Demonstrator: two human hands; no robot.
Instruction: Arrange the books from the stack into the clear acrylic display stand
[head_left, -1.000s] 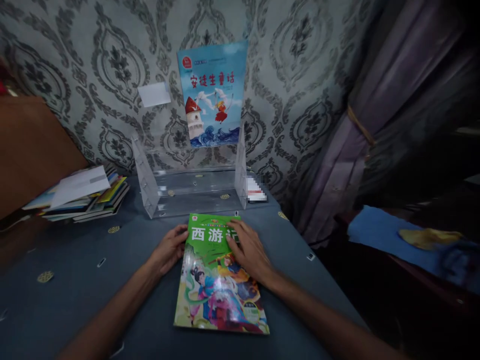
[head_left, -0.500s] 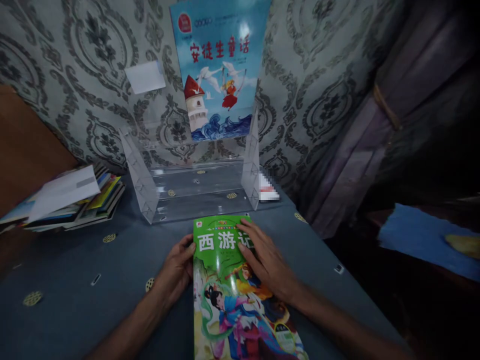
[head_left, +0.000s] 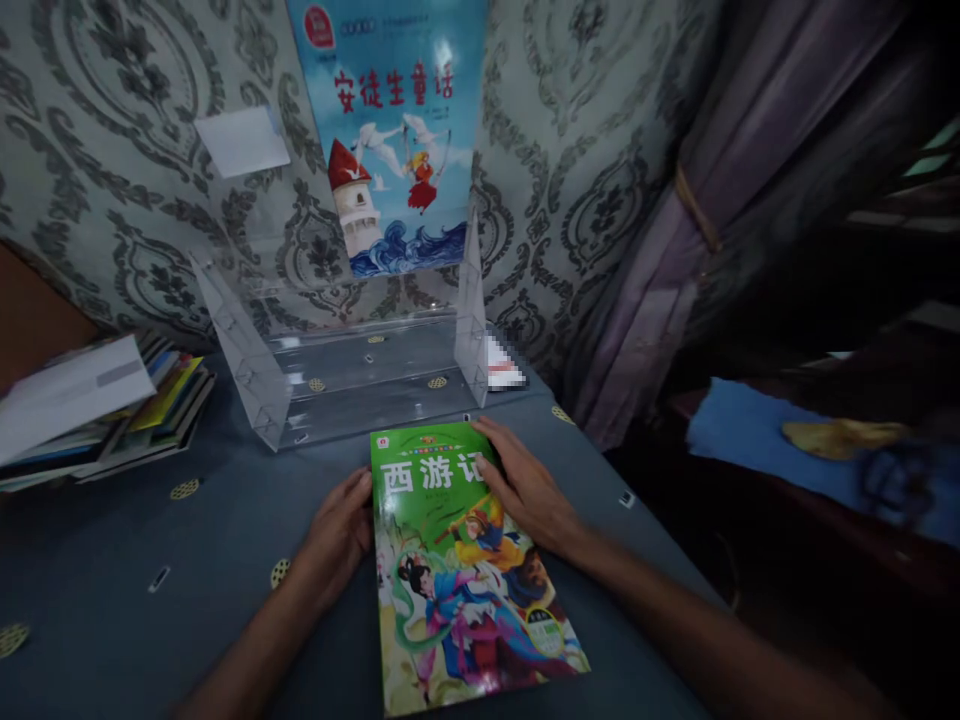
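Item one: a green book (head_left: 431,535), cover up on the worktop (head_left: 225,590), between both hands and in front of a clear rack (head_left: 247,370). Its title reads 西游记 in large white characters; the smaller print and the round badge near the lower right corner are illegible.

The left hand (head_left: 337,540) is loosely curled at the book's left edge. The right hand (head_left: 534,495) lies at the upper right corner, thumb over the cover, fingers slightly bent. The underside is hidden, so whether either one pinches the book cannot be told.

Item two: a blue book (head_left: 401,150), upright at the rack's upper part, titled 安徒生童话 in red; a red emblem at upper left is unreadable. A white card (head_left: 244,142) sits to its left.

Left of the rack, a stack of books (head_left: 176,405) carries a white sheet (head_left: 71,390) on top.
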